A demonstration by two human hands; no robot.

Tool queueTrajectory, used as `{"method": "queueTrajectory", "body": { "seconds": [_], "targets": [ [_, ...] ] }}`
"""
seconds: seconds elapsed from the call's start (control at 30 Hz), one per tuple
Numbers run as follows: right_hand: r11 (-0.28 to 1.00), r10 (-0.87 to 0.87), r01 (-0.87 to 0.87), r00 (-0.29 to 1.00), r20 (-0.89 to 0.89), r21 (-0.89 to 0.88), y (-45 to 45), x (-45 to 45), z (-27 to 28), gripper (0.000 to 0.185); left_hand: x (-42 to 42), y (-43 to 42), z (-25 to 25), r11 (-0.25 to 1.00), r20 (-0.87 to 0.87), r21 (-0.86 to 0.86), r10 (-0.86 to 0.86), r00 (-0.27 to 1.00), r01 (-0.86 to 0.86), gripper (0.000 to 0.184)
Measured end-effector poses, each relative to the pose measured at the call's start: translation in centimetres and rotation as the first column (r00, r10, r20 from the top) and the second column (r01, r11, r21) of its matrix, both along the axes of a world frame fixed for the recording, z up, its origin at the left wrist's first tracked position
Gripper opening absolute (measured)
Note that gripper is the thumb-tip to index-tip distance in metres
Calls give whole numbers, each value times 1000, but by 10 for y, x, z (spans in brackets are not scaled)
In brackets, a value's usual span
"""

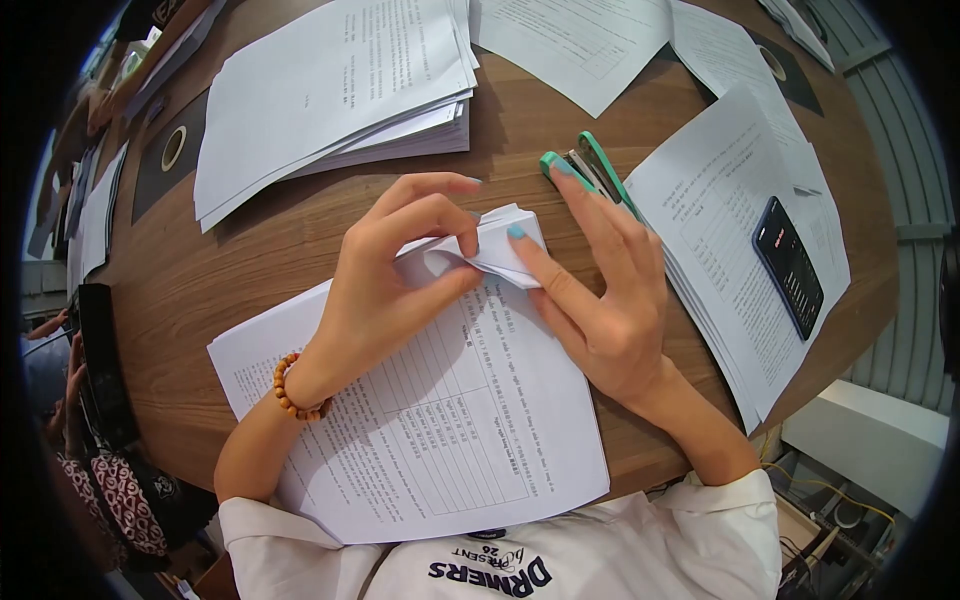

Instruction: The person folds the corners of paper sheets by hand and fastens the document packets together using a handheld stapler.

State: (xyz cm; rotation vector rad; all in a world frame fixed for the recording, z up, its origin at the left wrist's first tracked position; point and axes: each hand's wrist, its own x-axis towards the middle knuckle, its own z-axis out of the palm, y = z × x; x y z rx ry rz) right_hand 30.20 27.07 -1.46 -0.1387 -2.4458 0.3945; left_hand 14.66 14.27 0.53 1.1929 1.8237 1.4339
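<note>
Printed sheets in a stack [440, 420] lie in front of me, close to my shirt. My left hand [405, 255], with a wooden bead bracelet [290, 388] at the wrist, pinches the turned-up top corner of the sheets [455, 255] between thumb and fingers. On the folded-back paper beside it rests a fingertip of my right hand [605, 290], its fingers spread. The right index finger reaches up to a green stapler [610, 172], touching or just over its near end; I cannot tell which. A small grey bit of metal shows at the corner's edge.
A thick paper pile [340, 90] lies at the upper left, with loose sheets [580, 40] at the top. On the right, another pile [700, 200] carries a dark phone [788, 268]. A round cable hole [174, 147] is at the left. Another person's hand [48, 325] shows at the left edge.
</note>
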Motion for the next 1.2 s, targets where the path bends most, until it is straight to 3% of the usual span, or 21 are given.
{"method": "queueTrajectory", "body": {
  "seconds": [0.07,0.3,0.5,0.7,0.8,0.87,0.93,1.0,1.1,1.2],
  "targets": [
    [993,-81,79,997,-17,-85,-1,-3,2,38,-3,-1,0,996,-98,-32,-91,991,89,18],
    [993,-51,56,998,45,-101,2,-2,1,41,-2,-2,-2,996,-68,-18,-86,994,85,18],
    [998,-11,15,998,55,-68,1,0,4,41,-3,-1,-3,995,-82,-13,-96,992,95,18],
    [998,0,0,1000,-13,58,1,1,0,42,1,2,-1,999,11,16,28,1000,-28,17],
    [994,4,1,999,-46,105,-1,1,2,43,-2,-1,-5,997,-100,57,-42,994,48,17],
    [937,-47,20,996,-71,-348,-6,0,2,34,-4,-1,-3,987,-273,137,-46,961,87,17],
    [929,-42,0,993,-106,-370,-3,2,1,31,-4,-2,-2,987,-347,138,-35,937,88,18],
    [964,175,-209,964,-201,-162,4,4,-2,28,-4,-4,-2,987,-419,139,-21,908,87,19],
    [980,196,-198,959,-204,7,3,4,3,23,-3,-6,-2,981,-463,142,-51,885,131,24],
    [972,221,-199,957,-189,128,3,7,5,19,-2,-6,9,998,-386,67,13,922,14,34]
  ]
}}
